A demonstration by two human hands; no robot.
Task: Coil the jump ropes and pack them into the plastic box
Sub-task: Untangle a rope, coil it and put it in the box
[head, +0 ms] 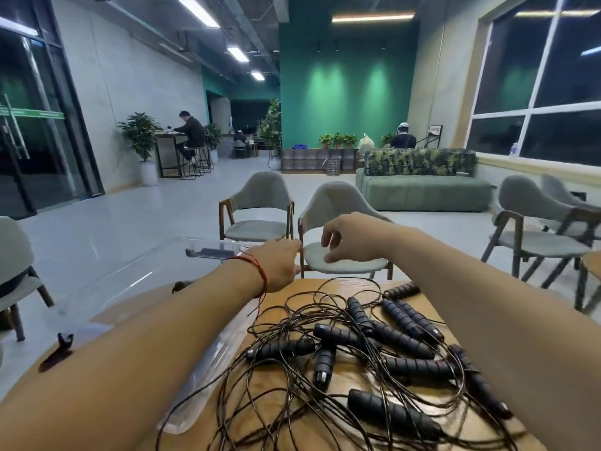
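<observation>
At lower centre, tangled jump ropes lie on the table, right of the clear plastic box, whose contents are hard to make out. The left hand hides its fingers, so its grip cannot be told; the right hand curls loosely, with nothing visible in it.

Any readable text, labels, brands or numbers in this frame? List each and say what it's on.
Nothing in this frame reads clearly.
green strip on the glass door: white lettering, too blurred to read.
framed sign by the far wall: too small to read.
bottle on the window sill: label too small to read.
jump rope handles and plastic box: no markings visible.
</observation>
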